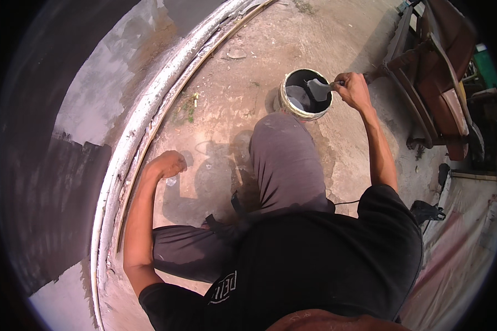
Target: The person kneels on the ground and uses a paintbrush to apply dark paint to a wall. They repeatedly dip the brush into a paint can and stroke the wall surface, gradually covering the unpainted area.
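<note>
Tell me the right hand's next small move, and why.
Probably draw the flat tool lightly against the rim of the bucket: the right hand holds it at the bucket's opening, and its head looks grey like the contents, so any excess might drip.

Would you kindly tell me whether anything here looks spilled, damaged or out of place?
The wall looks uneven: its dark coating meets a pale patch along a partly ragged edge. I see no clear spill beside the bucket, though its rim is smeared.
</note>
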Demonstrator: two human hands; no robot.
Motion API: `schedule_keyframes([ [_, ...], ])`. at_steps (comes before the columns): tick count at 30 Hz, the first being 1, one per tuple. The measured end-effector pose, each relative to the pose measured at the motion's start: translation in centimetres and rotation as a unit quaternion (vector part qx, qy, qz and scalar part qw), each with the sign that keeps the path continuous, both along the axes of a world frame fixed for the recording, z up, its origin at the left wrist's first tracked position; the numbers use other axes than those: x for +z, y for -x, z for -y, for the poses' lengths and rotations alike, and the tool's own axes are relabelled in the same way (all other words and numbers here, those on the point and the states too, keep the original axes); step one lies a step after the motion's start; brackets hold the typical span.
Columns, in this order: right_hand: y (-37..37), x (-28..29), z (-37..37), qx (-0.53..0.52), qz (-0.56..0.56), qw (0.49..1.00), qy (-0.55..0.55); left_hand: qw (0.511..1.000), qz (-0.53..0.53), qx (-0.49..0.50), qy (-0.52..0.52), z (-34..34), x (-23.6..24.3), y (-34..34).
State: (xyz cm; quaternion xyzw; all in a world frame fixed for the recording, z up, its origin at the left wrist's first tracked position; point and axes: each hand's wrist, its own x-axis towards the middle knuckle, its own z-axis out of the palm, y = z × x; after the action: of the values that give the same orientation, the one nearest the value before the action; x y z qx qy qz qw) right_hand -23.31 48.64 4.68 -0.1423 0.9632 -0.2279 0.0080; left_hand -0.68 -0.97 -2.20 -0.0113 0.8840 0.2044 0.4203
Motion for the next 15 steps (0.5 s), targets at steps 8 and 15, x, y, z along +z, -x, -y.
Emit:
schedule_keyframes([
  [8,2.5,-11.9,0.4,0.075,-0.097,0.987,-0.101,1.0,0.001,0.015,0.014,0.3,-0.2,0.9],
  [15,1.5,-10.0,0.8,0.069,-0.078,0.992,-0.07,1.0,0.004,0.017,0.013,1.3,-1.5,0.5],
])
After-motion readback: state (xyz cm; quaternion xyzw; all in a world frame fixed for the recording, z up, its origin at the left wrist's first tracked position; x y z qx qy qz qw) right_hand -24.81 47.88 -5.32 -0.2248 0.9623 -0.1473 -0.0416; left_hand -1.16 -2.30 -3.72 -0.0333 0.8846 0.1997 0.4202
